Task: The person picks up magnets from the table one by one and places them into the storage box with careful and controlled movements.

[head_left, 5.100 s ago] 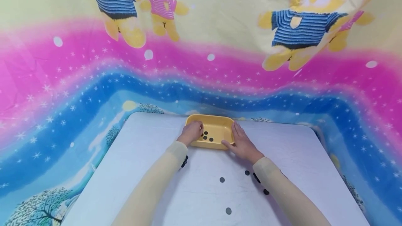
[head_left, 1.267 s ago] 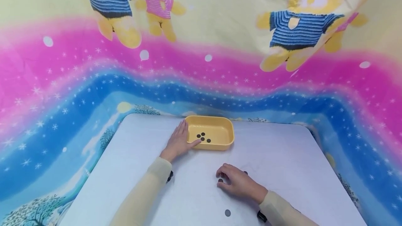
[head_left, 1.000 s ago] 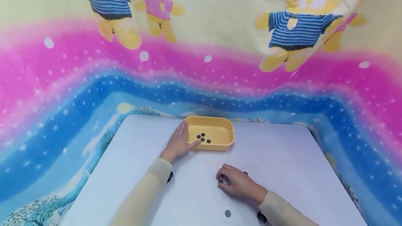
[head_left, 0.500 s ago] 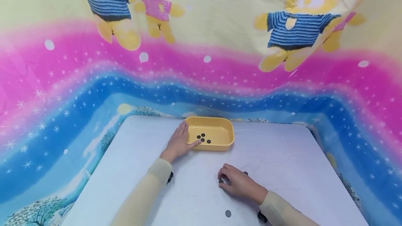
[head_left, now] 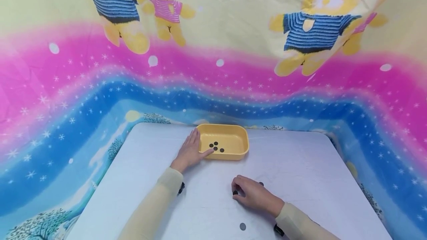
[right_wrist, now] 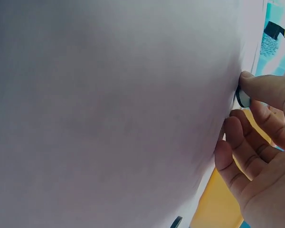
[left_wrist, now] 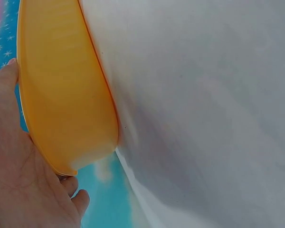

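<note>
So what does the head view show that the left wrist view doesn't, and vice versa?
Only the head view: the right hand, the disc it pinches, four discs inside the yellow container and two others on the tabletop.
Only the left wrist view: the palm side of the left hand.
Both: the left hand touching the container, the tabletop and patterned cloth.

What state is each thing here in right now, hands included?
Yellow tray: upright, holding four dark discs.
Left hand: resting against the tray.
Right hand: pinching a fifth disc.
Disc nearest the person: flat on the white table.
Disc behind right hand: partly hidden.
</note>
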Action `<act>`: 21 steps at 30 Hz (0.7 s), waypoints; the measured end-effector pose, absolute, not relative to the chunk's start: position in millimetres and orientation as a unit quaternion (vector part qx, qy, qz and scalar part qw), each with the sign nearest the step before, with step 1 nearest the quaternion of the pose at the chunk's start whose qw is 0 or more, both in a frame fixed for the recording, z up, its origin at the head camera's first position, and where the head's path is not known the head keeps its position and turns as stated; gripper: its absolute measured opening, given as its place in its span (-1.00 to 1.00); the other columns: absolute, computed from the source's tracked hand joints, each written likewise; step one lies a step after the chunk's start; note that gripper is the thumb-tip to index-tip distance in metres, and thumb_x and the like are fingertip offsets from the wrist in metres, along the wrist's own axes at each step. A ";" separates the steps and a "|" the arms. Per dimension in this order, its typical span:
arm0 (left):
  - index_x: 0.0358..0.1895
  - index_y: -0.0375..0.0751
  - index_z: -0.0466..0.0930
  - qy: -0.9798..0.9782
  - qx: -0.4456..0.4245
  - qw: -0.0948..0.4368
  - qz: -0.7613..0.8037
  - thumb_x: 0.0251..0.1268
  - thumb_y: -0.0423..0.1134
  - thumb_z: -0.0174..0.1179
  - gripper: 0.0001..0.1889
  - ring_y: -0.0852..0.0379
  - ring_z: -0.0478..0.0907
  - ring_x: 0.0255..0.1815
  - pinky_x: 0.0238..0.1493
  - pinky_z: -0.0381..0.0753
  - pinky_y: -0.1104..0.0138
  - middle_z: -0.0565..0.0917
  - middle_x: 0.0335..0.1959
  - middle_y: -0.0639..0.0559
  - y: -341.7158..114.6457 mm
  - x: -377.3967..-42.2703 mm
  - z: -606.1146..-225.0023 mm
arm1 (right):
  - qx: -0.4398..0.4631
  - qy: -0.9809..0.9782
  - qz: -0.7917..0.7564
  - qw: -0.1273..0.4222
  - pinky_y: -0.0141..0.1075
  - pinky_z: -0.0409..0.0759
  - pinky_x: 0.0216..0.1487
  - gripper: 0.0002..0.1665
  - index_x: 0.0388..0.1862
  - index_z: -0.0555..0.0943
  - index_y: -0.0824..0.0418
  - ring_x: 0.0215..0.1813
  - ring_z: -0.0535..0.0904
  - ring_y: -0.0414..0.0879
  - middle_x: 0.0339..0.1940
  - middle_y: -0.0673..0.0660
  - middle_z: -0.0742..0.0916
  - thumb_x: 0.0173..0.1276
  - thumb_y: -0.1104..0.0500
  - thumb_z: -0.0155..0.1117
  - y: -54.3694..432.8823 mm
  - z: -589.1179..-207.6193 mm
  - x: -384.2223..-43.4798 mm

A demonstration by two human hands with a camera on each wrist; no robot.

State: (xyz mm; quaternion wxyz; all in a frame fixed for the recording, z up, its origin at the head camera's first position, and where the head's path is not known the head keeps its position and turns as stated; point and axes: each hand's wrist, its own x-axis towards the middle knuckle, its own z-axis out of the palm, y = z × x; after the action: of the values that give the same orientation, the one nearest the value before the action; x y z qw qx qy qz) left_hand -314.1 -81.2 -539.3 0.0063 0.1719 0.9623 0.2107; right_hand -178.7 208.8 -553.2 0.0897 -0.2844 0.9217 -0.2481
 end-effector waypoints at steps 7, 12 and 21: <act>0.75 -0.36 -0.25 0.960 0.169 0.013 0.222 0.47 0.50 0.08 0.21 -0.09 -0.37 0.81 0.78 -0.25 0.04 -0.27 0.80 -0.22 -82.1 -313.1 -538.7 | -0.280 0.918 -0.253 0.119 -0.41 0.54 -0.29 -0.75 -0.18 0.57 -0.11 -0.32 0.48 -0.36 -0.35 -0.25 0.57 0.47 0.14 0.51 205.5 -549.8 -177.5; 0.75 -0.36 -0.24 0.962 0.169 0.014 0.216 0.42 0.62 -0.04 0.26 -0.08 -0.37 0.81 0.77 -0.26 0.07 -0.23 0.80 -0.25 -82.3 -313.2 -538.5 | -0.277 0.913 -0.263 0.143 -0.39 0.57 -0.26 -0.82 -0.13 0.62 -0.10 -0.31 0.51 -0.35 -0.34 -0.27 0.60 0.52 0.17 0.45 203.7 -543.1 -177.8; 0.75 -0.36 -0.20 0.962 0.169 0.009 0.213 0.43 0.59 -0.01 0.24 -0.12 -0.31 0.81 0.77 -0.22 0.05 -0.25 0.80 -0.22 -81.9 -312.4 -536.2 | -0.294 0.907 -0.282 0.104 -0.35 0.65 -0.15 -0.84 -0.03 0.69 -0.03 -0.22 0.57 -0.36 -0.23 -0.26 0.67 0.54 0.23 0.40 203.7 -532.7 -190.7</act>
State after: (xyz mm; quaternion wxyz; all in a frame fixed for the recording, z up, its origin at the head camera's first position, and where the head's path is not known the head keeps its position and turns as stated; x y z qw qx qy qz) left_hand -312.4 -81.9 -536.2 0.0094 0.1691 0.9622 0.2134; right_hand -190.7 203.7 -532.7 0.1036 -0.2939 0.9073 -0.2824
